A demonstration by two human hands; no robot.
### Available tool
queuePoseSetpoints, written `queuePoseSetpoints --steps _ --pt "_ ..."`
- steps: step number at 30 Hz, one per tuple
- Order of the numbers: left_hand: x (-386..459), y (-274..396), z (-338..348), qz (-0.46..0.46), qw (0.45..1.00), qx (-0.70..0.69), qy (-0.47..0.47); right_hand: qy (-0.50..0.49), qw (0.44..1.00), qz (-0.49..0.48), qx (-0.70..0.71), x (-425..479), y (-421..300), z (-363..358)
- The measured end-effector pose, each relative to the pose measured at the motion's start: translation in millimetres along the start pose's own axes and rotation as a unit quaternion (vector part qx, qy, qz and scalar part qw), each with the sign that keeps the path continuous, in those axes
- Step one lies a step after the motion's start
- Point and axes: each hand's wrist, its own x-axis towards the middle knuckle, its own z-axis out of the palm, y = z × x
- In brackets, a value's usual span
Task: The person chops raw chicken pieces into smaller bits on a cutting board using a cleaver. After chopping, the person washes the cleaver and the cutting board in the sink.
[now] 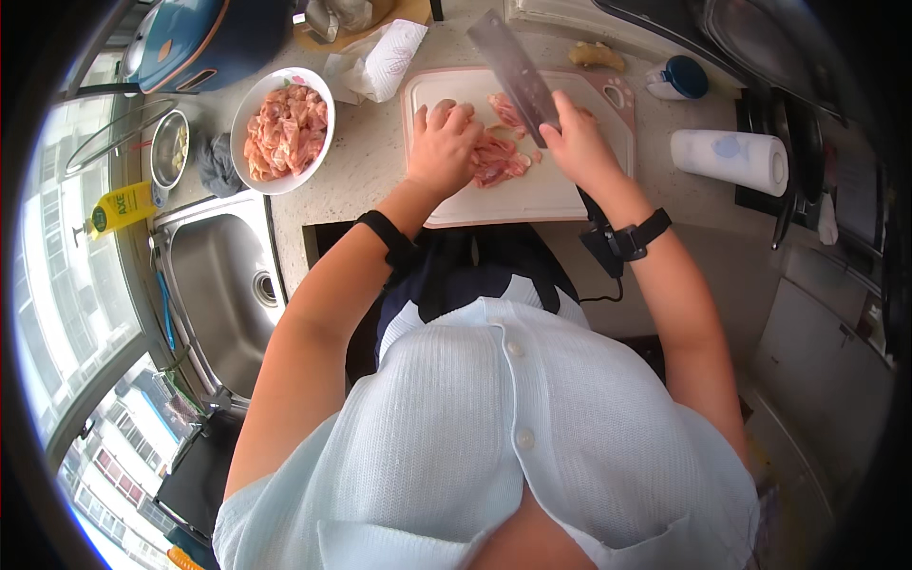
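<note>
My right hand (pixel 581 142) is closed on a cleaver (pixel 514 75), whose broad blade slants up and to the left above the cutting board (pixel 527 206). Pieces of raw meat (pixel 499 162) lie on the white board with its pink rim. My left hand (pixel 445 146) rests at their left side, fingers bent and touching the meat; whether it grips a piece is hidden. Another bit of raw meat (pixel 503 110) lies farther back, beside the blade. Left of the board, a white bowl (pixel 326 146) is heaped with cut raw meat (pixel 285 132).
A stainless steel sink (pixel 214 285) is at the left, near a yellow bottle (pixel 122 209) and a small metal bowl (pixel 158 153). Crumpled paper towel (pixel 395 58) lies behind the board. Ginger (pixel 596 55), a blue-lidded jar (pixel 685 77) and a paper towel roll (pixel 727 160) are on the right.
</note>
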Motion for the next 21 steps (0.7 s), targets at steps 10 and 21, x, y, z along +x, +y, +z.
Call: queuePoseSetpoints --steps 10,21 --pt "-13 12 26 0.028 0.987 -0.156 -0.001 -0.164 0.977 -0.012 -0.135 -16 -12 12" --pt "-8 10 26 0.14 0.962 -0.229 -0.044 -0.144 0.983 0.004 -0.114 67 -47 57"
